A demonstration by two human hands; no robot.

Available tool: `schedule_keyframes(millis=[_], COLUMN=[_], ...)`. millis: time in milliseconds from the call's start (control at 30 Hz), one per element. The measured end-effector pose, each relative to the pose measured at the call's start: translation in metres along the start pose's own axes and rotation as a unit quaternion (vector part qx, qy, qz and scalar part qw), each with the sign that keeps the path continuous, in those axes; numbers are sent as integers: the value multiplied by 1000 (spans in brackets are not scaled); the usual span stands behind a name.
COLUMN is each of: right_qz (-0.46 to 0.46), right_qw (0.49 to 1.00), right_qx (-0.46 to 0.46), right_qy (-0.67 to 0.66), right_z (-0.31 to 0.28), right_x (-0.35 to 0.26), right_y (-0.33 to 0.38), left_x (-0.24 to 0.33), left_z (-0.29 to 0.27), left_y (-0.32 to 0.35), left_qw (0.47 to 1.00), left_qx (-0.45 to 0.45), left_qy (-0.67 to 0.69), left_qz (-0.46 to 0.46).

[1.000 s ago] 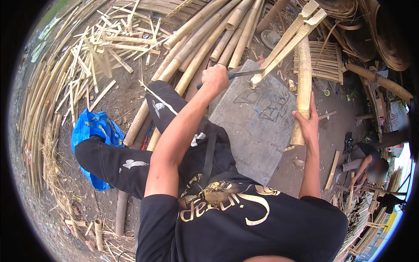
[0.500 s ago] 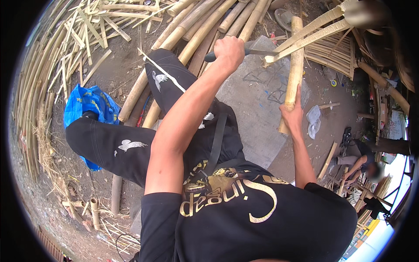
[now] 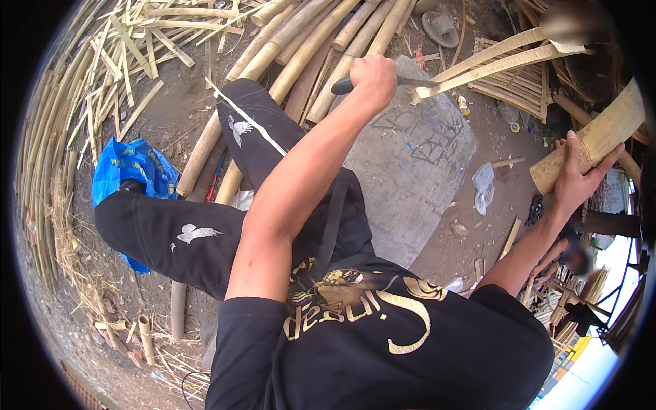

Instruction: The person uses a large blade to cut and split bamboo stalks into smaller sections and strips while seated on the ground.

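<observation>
Left hand (image 3: pixel 372 76) fisted on knife (image 3: pixel 403 82), blade wedged in split bamboo (image 3: pixel 502 58) far right. Right hand (image 3: pixel 577 179) now shifted rightward, wrapped round a bamboo piece (image 3: pixel 601 140), pulled clear of slab (image 3: pixel 417 171): splitting apparently progressing.

dirt floor (image 3: pixel 178 102) littered with bamboo poles (image 3: pixel 287 48) across the top; grey concrete slab (image 3: pixel 417 171) mid-frame; blue plastic bag (image 3: pixel 126 171) on the left; bright daylight
</observation>
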State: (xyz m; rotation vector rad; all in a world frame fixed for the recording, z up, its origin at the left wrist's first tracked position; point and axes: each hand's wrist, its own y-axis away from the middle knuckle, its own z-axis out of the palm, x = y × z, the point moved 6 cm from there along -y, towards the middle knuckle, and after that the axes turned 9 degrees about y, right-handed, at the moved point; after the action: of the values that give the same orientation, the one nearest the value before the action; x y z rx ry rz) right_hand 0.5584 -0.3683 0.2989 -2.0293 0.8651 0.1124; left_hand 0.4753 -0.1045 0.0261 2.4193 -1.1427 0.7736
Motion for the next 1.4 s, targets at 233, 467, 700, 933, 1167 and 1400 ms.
schedule_keyframes(millis=[233,467,700,933,1167,1400], right_qz=[-99,63,99,107,86,-194], right_qw=[985,933,931,942,861,891], right_qx=[-16,-326,-351,-316,-426,-393], right_qy=[143,137,-11,-33,264,115], right_z=[10,122,119,125,141,206], right_x=[21,131,150,152,151,32], right_y=[-1,140,123,121,240,227], left_x=[-35,-11,-58,-74,-118,-211], left_z=[29,45,117,88,-20,-137], left_y=[2,-8,17,12,28,78], left_qw=[997,998,984,992,992,975], left_qx=[-18,1,-90,-71,-71,20], left_qy=[44,49,92,64,-13,-34], left_qz=[-63,-50,-123,-87,-102,-217])
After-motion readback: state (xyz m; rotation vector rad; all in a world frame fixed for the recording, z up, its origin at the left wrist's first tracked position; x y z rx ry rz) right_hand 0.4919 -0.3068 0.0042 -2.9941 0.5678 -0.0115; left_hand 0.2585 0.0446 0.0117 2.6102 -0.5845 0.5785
